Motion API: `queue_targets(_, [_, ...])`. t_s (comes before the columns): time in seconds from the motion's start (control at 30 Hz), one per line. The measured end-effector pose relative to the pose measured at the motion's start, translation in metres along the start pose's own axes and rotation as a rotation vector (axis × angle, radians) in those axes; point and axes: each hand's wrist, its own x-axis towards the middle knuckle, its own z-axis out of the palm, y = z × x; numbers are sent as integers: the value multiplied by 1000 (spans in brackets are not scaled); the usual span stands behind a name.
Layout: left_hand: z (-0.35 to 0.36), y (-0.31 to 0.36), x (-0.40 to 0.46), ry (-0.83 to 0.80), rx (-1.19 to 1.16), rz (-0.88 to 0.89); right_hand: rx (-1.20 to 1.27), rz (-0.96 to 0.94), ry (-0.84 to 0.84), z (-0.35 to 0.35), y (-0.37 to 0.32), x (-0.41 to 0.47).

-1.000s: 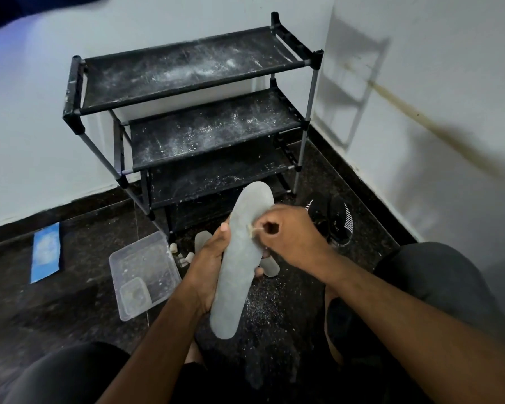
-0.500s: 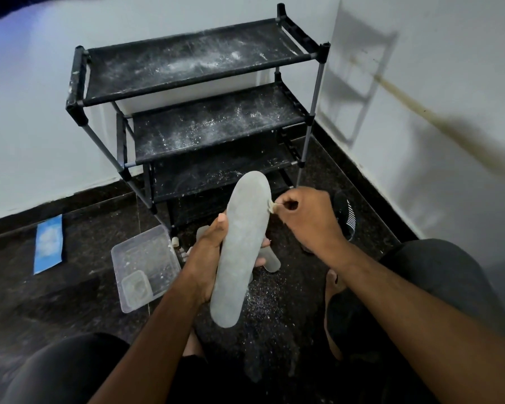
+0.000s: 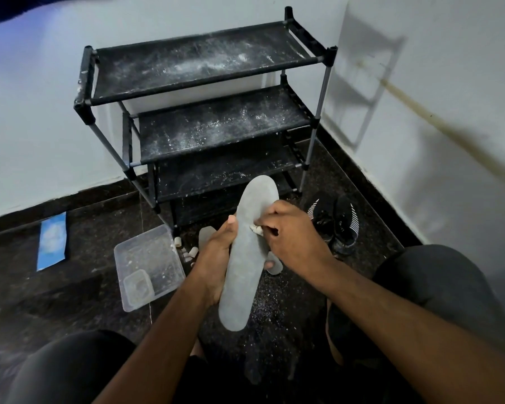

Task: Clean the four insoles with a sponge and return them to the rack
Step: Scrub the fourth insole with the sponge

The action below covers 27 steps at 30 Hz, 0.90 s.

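A long grey insole [image 3: 245, 266] stands tilted in front of me, toe end up. My left hand [image 3: 216, 258] grips it from the left side, thumb on its edge. My right hand [image 3: 292, 231] pinches a small whitish sponge piece [image 3: 255, 228] and presses it against the insole's middle. Other grey insoles lie on the floor behind: one [image 3: 206, 234] shows left of my left hand, another [image 3: 274, 266] under my right hand. The black shoe rack [image 3: 210, 91] stands against the wall, its dusty shelves bare.
A clear plastic tub [image 3: 146, 258] with a smaller tub inside sits on the dark floor at the left. Small white pieces [image 3: 187, 252] lie beside it. A pair of black shoes [image 3: 336, 220] rests right of the rack. A blue sheet [image 3: 52, 240] lies far left.
My right hand moved from the insole's upper right edge back down onto its middle with the sponge piece. The left hand kept its hold on the insole.
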Motion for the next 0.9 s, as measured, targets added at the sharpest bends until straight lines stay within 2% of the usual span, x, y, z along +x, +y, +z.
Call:
queue_targets(0.07, [-1, 1, 0, -4, 2, 2, 22, -11, -50, 0, -3, -3])
queue_targets(0.23, [-3, 3, 0, 69, -23, 1, -98, -123, -141, 4, -8, -10])
queue_targets(0.33, [1, 3, -2, 19, 6, -1, -63, -84, -148, 7, 1, -8])
queue_targets(0.43, [5, 2, -5, -24, 12, -33, -44, -25, -45, 2, 10, -1])
queue_targets(0.53, [7, 1, -6, -86, 13, -97, -16, 126, 121, -12, 12, 7])
queue_targets(0.6, [10, 0, -8, -116, 33, -108, -67, 73, 151, -14, 2, 5])
queue_targets(0.7, [10, -1, -9, -116, 15, -112, -55, -168, 13, -5, -19, -9])
queue_targets(0.73, [10, 0, -9, -112, 1, -117, -9, -187, -7, -6, -19, -9])
queue_targets(0.77, [9, -1, -9, -116, -1, -121, 37, -153, 40, -8, -15, -5])
queue_targets(0.83, [7, -3, -9, -139, 21, -146, 99, 27, 250, -15, -1, 7])
queue_targets(0.9, [8, -6, -8, -147, 50, -160, 98, 116, 317, -17, 4, 10])
